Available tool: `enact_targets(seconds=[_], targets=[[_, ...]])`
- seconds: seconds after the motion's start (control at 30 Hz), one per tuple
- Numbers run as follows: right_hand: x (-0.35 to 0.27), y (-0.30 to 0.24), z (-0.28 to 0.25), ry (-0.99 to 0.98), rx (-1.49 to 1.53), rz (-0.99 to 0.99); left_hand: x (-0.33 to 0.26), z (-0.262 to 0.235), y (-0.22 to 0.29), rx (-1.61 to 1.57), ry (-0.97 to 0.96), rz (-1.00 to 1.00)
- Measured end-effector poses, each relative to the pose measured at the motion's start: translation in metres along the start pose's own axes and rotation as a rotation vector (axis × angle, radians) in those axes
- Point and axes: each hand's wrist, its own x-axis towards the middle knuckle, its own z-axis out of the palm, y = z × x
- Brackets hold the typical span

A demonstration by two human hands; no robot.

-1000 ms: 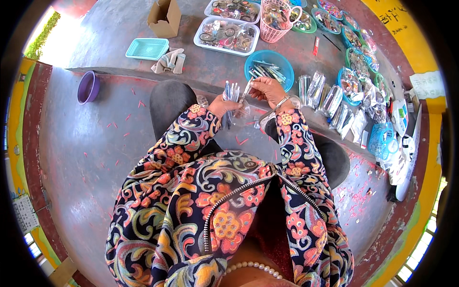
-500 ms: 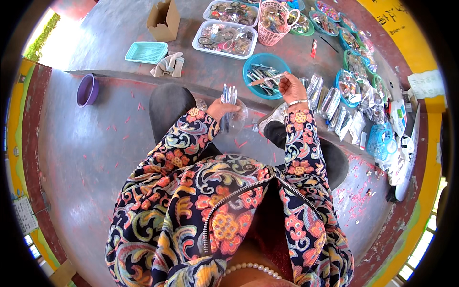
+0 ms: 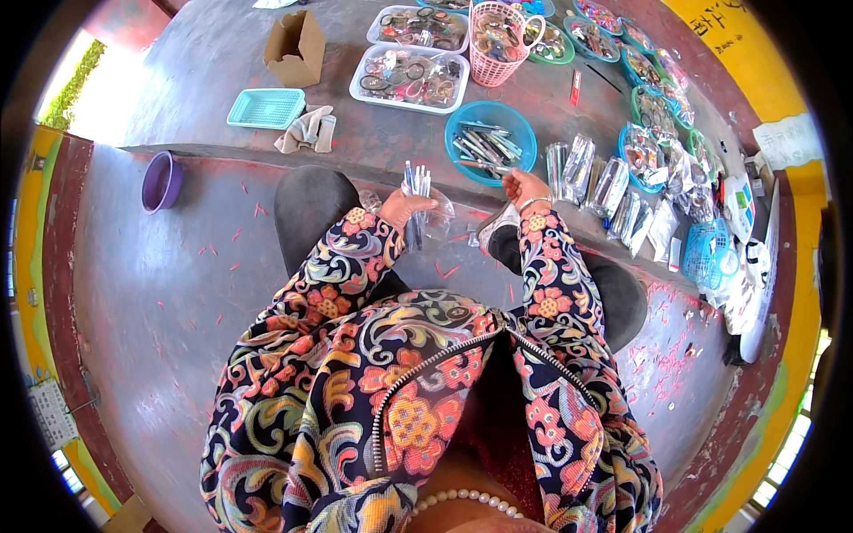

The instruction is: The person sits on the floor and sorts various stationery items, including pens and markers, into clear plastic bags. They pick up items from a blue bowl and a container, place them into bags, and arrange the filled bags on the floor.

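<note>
My left hand (image 3: 405, 207) is closed around a clear plastic bag (image 3: 439, 218) with several pens (image 3: 416, 182) standing upright in it, their tops poking out above my fingers. In my right hand (image 3: 526, 189) a single pen (image 3: 486, 166) is pinched, its length pointing left over the near rim of a blue round basin (image 3: 528, 142). More pens (image 3: 489, 142) lie loosely heaped inside that basin.
Packed clear bags of pens (image 3: 579, 169) line the ledge at right. White trays of hair ties (image 3: 410, 78), a pink basket (image 3: 498, 44), a turquoise tray (image 3: 265, 108), gloves (image 3: 307, 130) and a cardboard box (image 3: 297, 50) stand beyond. A purple basin (image 3: 162, 183) is at left.
My right hand has come down and slightly left with its pen, from above the basin's right side to its near rim. My left hand keeps its hold on the bag.
</note>
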Motion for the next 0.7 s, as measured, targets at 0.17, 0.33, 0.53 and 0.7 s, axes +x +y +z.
enact_targets(seconds=[0.17,0.33,0.53,0.7], targets=[[0.020,0.003,-0.008,-0.042,0.160,-0.007,0.005,-0.005,-0.004,0.030,0.006,-0.016],[0.014,-0.001,0.000,0.088,0.209,-0.141,0.003,-0.003,-0.005,0.019,-0.001,-0.011],[-0.021,-0.011,0.036,-0.360,-0.025,-0.096,0.000,0.001,-0.003,0.013,-0.053,-0.021],[-0.076,-0.022,0.090,-0.508,-0.494,-0.110,-0.002,0.003,-0.001,0.034,-0.048,-0.011]])
